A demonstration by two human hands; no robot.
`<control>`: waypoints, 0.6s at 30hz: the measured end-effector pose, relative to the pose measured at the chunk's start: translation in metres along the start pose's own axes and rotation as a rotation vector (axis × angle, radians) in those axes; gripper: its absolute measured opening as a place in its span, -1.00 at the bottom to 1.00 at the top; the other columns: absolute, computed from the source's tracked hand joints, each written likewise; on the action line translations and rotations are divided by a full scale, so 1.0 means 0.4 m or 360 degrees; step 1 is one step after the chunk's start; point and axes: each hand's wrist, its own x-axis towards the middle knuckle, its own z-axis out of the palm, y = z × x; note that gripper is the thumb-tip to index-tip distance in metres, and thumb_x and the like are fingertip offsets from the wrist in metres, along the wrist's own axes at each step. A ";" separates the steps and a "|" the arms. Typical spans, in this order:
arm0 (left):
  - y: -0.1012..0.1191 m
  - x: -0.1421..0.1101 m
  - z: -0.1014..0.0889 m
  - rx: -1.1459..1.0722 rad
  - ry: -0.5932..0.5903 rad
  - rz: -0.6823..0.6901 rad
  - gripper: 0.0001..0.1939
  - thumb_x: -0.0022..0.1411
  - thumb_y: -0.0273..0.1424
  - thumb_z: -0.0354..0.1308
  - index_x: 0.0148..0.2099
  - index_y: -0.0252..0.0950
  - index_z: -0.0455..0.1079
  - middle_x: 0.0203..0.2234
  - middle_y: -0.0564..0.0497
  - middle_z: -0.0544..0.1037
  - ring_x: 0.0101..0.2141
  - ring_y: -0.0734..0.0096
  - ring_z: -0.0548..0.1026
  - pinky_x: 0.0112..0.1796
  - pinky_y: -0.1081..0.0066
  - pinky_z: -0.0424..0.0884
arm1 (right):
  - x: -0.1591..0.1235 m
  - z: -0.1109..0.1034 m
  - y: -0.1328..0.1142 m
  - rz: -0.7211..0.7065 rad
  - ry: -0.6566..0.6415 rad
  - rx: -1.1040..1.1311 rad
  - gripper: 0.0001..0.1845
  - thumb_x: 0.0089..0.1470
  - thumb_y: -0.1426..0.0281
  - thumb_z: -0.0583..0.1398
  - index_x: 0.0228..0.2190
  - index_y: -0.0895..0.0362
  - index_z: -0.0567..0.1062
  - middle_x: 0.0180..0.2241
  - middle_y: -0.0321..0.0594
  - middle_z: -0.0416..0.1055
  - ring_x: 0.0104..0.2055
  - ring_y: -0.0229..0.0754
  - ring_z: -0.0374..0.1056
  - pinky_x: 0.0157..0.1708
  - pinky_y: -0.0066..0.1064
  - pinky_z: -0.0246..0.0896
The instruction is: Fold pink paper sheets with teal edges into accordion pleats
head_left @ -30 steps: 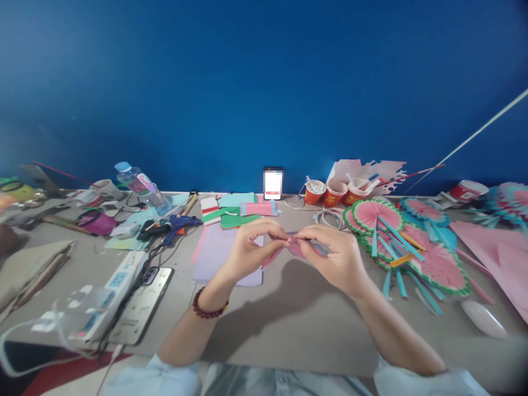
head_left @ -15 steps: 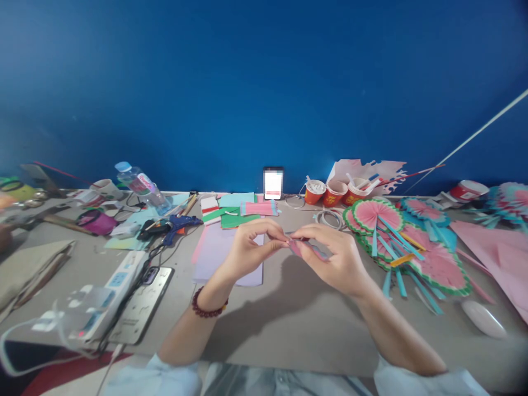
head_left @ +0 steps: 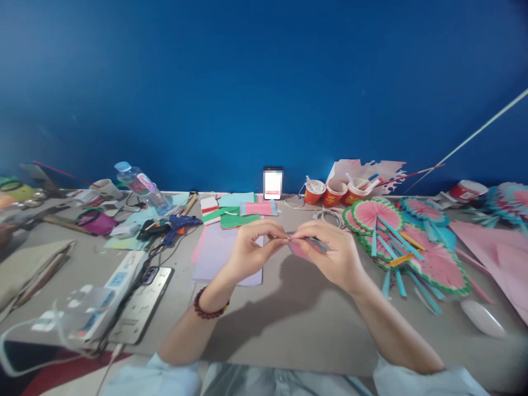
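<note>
Above the middle of the table, both my hands pinch a small piece of pink paper with a greyish-blue edge (head_left: 303, 250). My left hand (head_left: 256, 247) has thumb and forefinger closed at the paper's left end. My right hand (head_left: 330, 250) grips it from the right and hides much of it. Below and behind my left hand lie lilac sheets (head_left: 220, 253) over pink paper. Further back are green paper strips (head_left: 237, 220) and a pleated pink-and-blue paper (head_left: 259, 207).
Finished-looking watermelon paper fans (head_left: 377, 213) lie at right, near a white mouse (head_left: 483, 319). Paper cups (head_left: 336, 192) and a lit phone (head_left: 273, 184) stand by the blue wall. At left are a bottle (head_left: 142, 184), glue gun (head_left: 179, 225), power strip (head_left: 117, 286) and another phone (head_left: 142, 308).
My right fingers have shifted slightly along the pink paper, and more of its pink face shows below them. My left hand has barely moved.
</note>
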 end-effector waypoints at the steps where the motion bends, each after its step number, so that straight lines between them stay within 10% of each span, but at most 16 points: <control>1: 0.002 0.000 0.001 0.0021 -0.0001 -0.0011 -0.91 0.13 -0.44 0.23 -0.42 -0.29 0.48 -0.49 -0.02 0.55 -0.43 0.43 0.47 -0.37 0.44 0.39 | -0.001 0.002 0.001 0.0014 0.0000 0.0000 -0.92 0.09 0.48 0.18 -0.40 0.09 0.48 -0.38 -0.25 0.49 -0.33 -0.27 0.40 -0.30 -0.46 0.29; 18: -0.001 0.006 -0.010 0.0044 -0.0093 -0.0215 -0.86 0.14 -0.33 0.22 -0.39 -0.29 0.52 -0.46 -0.04 0.56 -0.42 0.40 0.49 -0.36 0.43 0.40 | -0.001 -0.001 0.011 0.0292 -0.0017 0.0158 -0.89 0.04 0.46 0.19 -0.32 0.08 0.47 -0.33 -0.26 0.48 -0.30 -0.24 0.40 -0.28 -0.43 0.32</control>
